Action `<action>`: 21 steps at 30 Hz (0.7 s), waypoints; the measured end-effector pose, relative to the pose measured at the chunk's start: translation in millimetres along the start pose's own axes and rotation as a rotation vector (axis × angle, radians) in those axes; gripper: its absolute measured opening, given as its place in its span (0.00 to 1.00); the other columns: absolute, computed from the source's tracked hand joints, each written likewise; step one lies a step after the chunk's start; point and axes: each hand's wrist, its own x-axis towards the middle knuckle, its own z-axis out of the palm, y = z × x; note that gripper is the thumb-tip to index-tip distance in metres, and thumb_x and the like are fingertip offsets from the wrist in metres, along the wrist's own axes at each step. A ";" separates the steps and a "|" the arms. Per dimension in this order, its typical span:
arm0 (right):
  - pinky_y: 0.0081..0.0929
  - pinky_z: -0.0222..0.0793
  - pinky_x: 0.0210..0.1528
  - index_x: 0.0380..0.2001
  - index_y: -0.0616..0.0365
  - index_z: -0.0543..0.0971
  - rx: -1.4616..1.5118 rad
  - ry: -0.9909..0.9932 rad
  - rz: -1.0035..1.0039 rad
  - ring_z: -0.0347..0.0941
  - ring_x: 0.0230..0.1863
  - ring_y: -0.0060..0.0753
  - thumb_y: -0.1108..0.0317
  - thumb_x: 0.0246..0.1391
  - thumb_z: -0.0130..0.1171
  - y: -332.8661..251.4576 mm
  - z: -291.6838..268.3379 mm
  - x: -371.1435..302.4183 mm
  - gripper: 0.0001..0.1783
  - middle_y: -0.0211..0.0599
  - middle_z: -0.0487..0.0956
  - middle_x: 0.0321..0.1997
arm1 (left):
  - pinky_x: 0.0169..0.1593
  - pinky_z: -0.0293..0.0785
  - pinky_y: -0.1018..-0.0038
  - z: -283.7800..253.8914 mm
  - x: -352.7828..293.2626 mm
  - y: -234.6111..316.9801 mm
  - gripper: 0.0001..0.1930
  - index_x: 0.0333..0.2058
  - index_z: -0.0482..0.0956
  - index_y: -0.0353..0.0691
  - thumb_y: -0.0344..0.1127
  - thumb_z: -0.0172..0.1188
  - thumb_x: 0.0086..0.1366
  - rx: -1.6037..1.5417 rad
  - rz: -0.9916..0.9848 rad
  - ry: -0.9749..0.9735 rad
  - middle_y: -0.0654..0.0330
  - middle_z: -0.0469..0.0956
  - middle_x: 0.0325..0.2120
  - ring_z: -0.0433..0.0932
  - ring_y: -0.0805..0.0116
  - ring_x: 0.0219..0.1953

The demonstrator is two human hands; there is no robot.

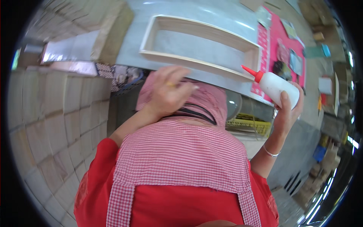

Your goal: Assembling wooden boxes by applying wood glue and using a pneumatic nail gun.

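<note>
Head view: red-checked apron (181, 151) nearest the lens. Right hand (287, 108) is wrapped closed around a white glue bottle (278, 87), red nozzle aimed at the near right corner of the wooden frame (204, 30), whose long axis runs left-right on the worktop (211, 11). Left hand (170, 90), fingers loosely curled and empty, hovers at the frame's near rail, the closer hand.

One view only, and it looked steeply down from the head, close over the red-and-white checked apron (177, 151) that filled the lower centre. It faced forward over the grey workbench (211, 22) at the top, whose edges bowed toward the dark fisheye rim.
</note>
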 end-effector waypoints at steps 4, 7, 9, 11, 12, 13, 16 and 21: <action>0.24 0.72 0.45 0.50 0.63 0.71 0.106 -0.207 -0.145 0.73 0.43 0.25 0.68 0.48 0.69 -1.4 73.3 -12.8 0.27 0.34 0.75 0.44 | 0.48 0.64 0.60 1.1 -1.1 -1.8 0.05 0.26 0.81 0.44 0.35 0.67 0.53 -0.061 -0.034 -0.090 0.67 0.80 0.35 0.74 0.61 0.46; 0.24 0.72 0.44 0.50 0.63 0.71 0.133 -0.318 -0.334 0.73 0.44 0.25 0.70 0.47 0.70 -20.6 129.2 -19.8 0.28 0.35 0.75 0.45 | 0.48 0.64 0.62 0.9 -10.6 -2.3 0.03 0.28 0.82 0.42 0.34 0.64 0.55 -0.139 -0.059 -0.087 0.67 0.81 0.35 0.75 0.63 0.45; 0.24 0.72 0.44 0.49 0.63 0.71 0.202 -0.358 -0.308 0.73 0.44 0.25 0.70 0.46 0.71 -26.7 154.8 -22.6 0.28 0.35 0.75 0.45 | 0.48 0.65 0.63 2.3 -17.6 -3.6 0.04 0.29 0.82 0.42 0.33 0.64 0.55 -0.112 -0.085 -0.084 0.67 0.81 0.35 0.75 0.63 0.45; 0.23 0.73 0.43 0.49 0.62 0.71 0.316 -0.407 -0.249 0.73 0.43 0.25 0.71 0.46 0.72 -30.7 173.5 -22.3 0.28 0.36 0.75 0.44 | 0.48 0.65 0.64 2.6 -22.9 -5.3 0.06 0.31 0.83 0.41 0.33 0.63 0.55 -0.089 -0.118 -0.082 0.65 0.81 0.37 0.75 0.64 0.46; 0.23 0.73 0.43 0.49 0.62 0.71 0.318 -0.413 -0.249 0.73 0.43 0.25 0.71 0.46 0.72 -31.7 180.0 -20.7 0.28 0.36 0.75 0.44 | 0.48 0.65 0.64 1.5 -24.3 -6.1 0.06 0.31 0.83 0.41 0.33 0.63 0.55 -0.085 -0.122 -0.081 0.65 0.81 0.37 0.75 0.64 0.46; 0.23 0.73 0.43 0.48 0.62 0.71 0.300 -0.420 -0.250 0.73 0.42 0.25 0.70 0.46 0.72 -32.0 185.7 -19.0 0.27 0.36 0.75 0.44 | 0.48 0.65 0.65 0.4 -25.4 -6.5 0.07 0.33 0.84 0.41 0.33 0.63 0.55 -0.084 -0.121 -0.094 0.65 0.81 0.37 0.75 0.64 0.46; 0.23 0.73 0.42 0.48 0.62 0.71 0.255 -0.434 -0.250 0.73 0.41 0.25 0.69 0.46 0.72 -32.5 194.1 -17.4 0.27 0.36 0.75 0.43 | 0.49 0.65 0.66 -0.3 -28.7 -8.7 0.08 0.35 0.84 0.41 0.33 0.63 0.56 -0.090 -0.121 -0.118 0.65 0.81 0.37 0.75 0.65 0.46; 0.23 0.73 0.41 0.47 0.62 0.72 0.173 -0.424 -0.269 0.73 0.40 0.24 0.69 0.46 0.73 -33.1 186.1 -13.8 0.26 0.35 0.76 0.42 | 0.49 0.65 0.64 2.6 -30.4 -10.3 0.08 0.36 0.84 0.40 0.34 0.63 0.57 -0.135 -0.115 -0.173 0.65 0.80 0.36 0.75 0.66 0.46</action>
